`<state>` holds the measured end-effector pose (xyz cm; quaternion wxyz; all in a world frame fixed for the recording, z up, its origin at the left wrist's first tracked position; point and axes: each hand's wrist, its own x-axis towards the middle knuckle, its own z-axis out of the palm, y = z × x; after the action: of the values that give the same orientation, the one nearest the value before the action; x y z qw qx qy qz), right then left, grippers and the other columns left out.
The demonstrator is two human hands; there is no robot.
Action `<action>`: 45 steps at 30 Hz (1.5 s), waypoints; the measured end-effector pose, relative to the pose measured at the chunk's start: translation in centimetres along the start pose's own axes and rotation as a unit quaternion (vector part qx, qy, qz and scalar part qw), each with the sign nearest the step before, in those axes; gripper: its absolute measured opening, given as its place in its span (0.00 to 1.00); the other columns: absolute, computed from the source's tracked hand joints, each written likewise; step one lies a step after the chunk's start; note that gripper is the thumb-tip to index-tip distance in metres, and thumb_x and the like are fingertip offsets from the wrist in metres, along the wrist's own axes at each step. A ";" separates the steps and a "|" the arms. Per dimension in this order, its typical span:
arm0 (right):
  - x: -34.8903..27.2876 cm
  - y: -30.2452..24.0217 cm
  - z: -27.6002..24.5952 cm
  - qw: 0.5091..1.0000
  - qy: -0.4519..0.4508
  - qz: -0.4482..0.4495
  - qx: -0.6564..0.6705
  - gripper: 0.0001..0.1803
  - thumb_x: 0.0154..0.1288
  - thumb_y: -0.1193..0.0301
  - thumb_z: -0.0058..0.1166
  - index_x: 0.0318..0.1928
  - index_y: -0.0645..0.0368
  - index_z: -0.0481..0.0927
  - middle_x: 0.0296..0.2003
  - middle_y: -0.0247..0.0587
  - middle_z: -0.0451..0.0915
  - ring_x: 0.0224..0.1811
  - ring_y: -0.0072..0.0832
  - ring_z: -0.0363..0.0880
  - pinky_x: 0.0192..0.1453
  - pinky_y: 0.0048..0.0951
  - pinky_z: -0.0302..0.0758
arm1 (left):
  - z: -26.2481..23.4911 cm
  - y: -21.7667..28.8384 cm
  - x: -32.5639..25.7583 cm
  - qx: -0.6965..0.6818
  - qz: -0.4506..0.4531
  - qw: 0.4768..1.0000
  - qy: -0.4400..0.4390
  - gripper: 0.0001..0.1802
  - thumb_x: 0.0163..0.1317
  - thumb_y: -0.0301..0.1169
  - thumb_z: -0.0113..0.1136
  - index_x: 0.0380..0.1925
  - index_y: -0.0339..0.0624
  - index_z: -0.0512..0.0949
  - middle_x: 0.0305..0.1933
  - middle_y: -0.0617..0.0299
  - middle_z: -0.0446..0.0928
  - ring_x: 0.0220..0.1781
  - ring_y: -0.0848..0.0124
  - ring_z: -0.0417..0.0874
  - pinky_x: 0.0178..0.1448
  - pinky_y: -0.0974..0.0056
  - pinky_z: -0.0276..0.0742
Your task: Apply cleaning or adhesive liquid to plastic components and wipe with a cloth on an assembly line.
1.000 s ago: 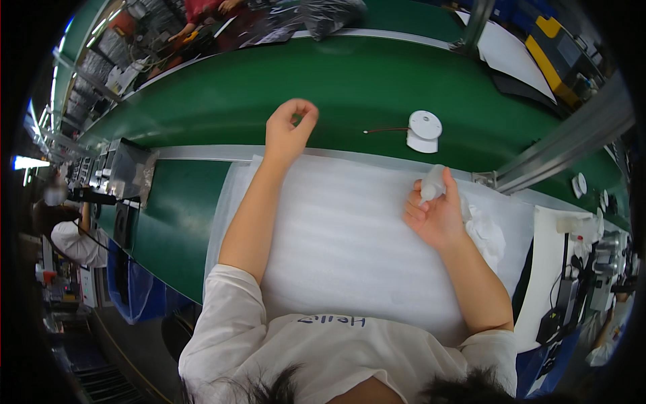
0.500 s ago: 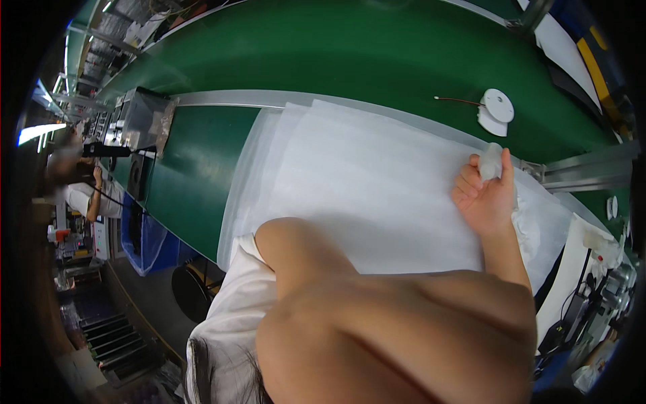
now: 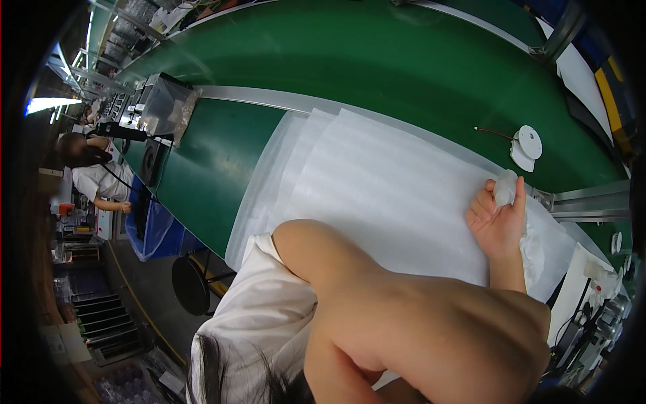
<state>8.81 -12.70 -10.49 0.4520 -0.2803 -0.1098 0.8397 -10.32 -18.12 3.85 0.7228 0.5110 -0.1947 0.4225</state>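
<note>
On foam sheet point(image 3: 377, 182): right hand point(image 3: 496, 219) gripping white piece point(image 3: 505, 186).

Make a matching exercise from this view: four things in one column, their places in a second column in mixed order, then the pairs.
Things
1. round white disc
2. small white piece
3. white foam sheets
4. clear plastic bag

Places
A. spread flat on the bench in front of the person
B. held in the right hand
C. on the green belt, beside a thin red wire
D. far left, over a dark machine at the belt's edge

Pairs: 1-C, 2-B, 3-A, 4-D
</note>
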 end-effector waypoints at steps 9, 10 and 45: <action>0.7 0.6 0.2 1.000 -0.005 0.008 0.005 0.28 0.61 0.43 0.35 0.30 0.56 0.71 0.15 0.30 0.59 0.17 0.21 0.55 0.24 0.22 0.54 | -0.4 0.0 0.2 0.011 0.045 0.999 -0.001 0.18 0.50 0.38 0.60 0.28 0.31 0.74 0.30 0.50 0.71 0.27 0.62 0.72 0.33 0.61 0.68; 0.7 0.6 0.3 1.000 -0.006 0.008 0.003 0.27 0.60 0.43 0.35 0.30 0.56 0.71 0.15 0.30 0.59 0.17 0.21 0.55 0.23 0.22 0.54 | -0.4 0.0 0.3 0.011 0.052 0.999 -0.001 0.17 0.50 0.38 0.60 0.28 0.31 0.73 0.30 0.50 0.71 0.26 0.62 0.72 0.32 0.61 0.68; 1.2 1.7 1.0 0.997 -0.032 0.008 0.074 0.29 0.58 0.40 0.34 0.29 0.55 0.70 0.16 0.29 0.57 0.18 0.22 0.54 0.24 0.22 0.54 | -12.0 -3.1 -2.0 0.288 0.061 0.910 0.292 0.06 0.47 0.21 0.47 0.28 0.36 0.69 0.28 0.61 0.70 0.28 0.73 0.68 0.31 0.71 0.63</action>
<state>6.53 -12.61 -10.85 0.4610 -0.2202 -0.0594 0.8576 -10.74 -8.47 -4.19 0.5418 0.5382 0.1243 0.6335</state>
